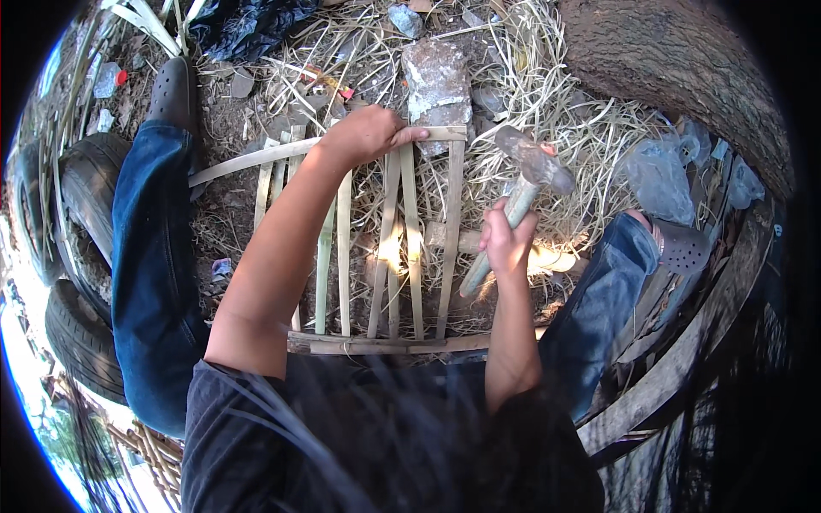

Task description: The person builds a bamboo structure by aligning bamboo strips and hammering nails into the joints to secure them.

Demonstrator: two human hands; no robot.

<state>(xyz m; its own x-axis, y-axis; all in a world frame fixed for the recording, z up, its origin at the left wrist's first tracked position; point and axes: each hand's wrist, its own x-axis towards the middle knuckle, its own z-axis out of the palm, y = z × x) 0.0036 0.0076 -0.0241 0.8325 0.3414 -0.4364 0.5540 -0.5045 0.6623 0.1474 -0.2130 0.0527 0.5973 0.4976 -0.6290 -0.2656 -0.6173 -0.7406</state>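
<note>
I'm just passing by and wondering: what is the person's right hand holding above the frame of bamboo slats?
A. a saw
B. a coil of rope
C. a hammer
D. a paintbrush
C: the right hand is closed around the pale handle of a hammer, its metal head raised over the bamboo frame, while the left hand rests on the frame's top slat.

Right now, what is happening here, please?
A person sits on the ground over a frame of bamboo slats. The left hand presses on the top crosspiece of the frame. The right hand grips a hammer by its handle, head raised above the slats. A stone block lies just beyond the frame, on dry straw.
</note>
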